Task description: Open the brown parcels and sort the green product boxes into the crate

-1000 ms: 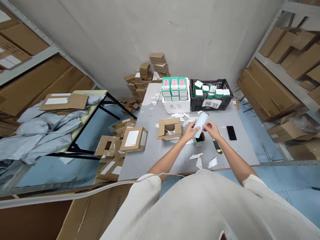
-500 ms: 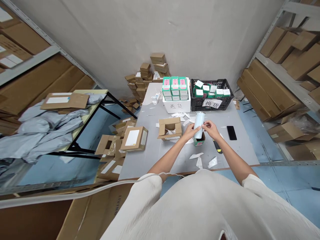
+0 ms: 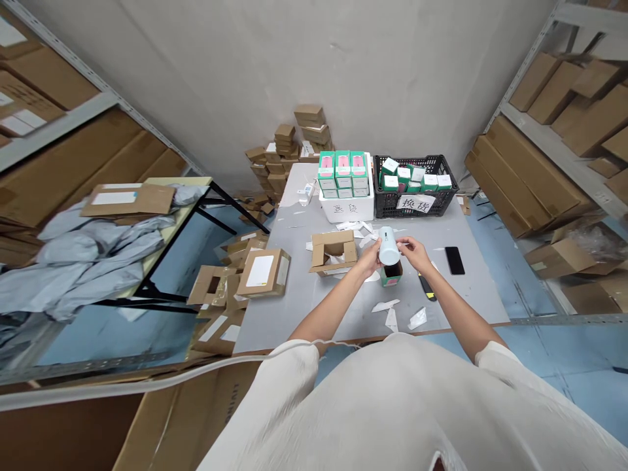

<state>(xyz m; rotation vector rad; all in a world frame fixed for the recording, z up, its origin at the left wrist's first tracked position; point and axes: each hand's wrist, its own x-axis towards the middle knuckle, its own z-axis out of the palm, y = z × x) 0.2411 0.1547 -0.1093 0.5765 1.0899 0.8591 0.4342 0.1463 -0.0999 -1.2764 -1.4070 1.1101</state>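
A pale blue tumbler point(image 3: 388, 247) is tilted above the table, with a small dark mark on its side. My left hand point(image 3: 371, 257) is closed around its left side. At its right side, the bent fingers of my right hand point(image 3: 413, 252) pinch the tumbler's edge. Just beneath it stands an open green box point(image 3: 391, 279), partly covered by the tumbler. To the left is an open cardboard carton point(image 3: 334, 252) with white material inside. A black and yellow cutter point(image 3: 427, 288) lies by my right forearm.
On the grey table point(image 3: 294, 314), a white bin point(image 3: 348, 209) of green boxes and a black crate point(image 3: 417, 208) stand at the back. A phone point(image 3: 454, 260) lies at right, paper scraps point(image 3: 391, 319) in front. A cardboard box point(image 3: 263, 271) sits at the left edge.
The tumbler has turned in my hands: it leans differently, and the mark on its side now shows. Both hands have shifted only slightly.
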